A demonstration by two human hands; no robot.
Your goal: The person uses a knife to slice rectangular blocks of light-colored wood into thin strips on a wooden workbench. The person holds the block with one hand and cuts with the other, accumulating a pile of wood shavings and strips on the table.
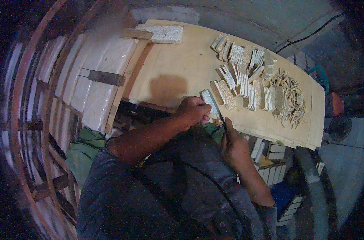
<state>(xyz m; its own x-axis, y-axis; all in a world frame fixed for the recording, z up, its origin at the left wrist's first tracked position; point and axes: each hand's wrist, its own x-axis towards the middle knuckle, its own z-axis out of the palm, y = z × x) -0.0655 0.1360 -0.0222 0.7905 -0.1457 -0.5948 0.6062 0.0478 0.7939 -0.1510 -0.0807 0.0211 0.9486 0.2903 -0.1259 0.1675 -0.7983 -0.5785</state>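
Note:
My left hand is closed at the near edge of the pale wooden board, its fingers curled together. What they hold, if anything, is hidden. Against its fingertips lies a narrow bluish-white bar. Just to the right, my right hand grips the dark handle of a thin knife-like tool, which points up toward the bar. Beyond it on the board, rows of pale, speckled slices with rounded ends and brown rims lean together; they look like tempeh.
A heap of thin trimmed strips lies at the board's right. A white block sits at the far left corner. Large pale slabs in shiny wrap fill a wooden frame on the left. A fan stands at right.

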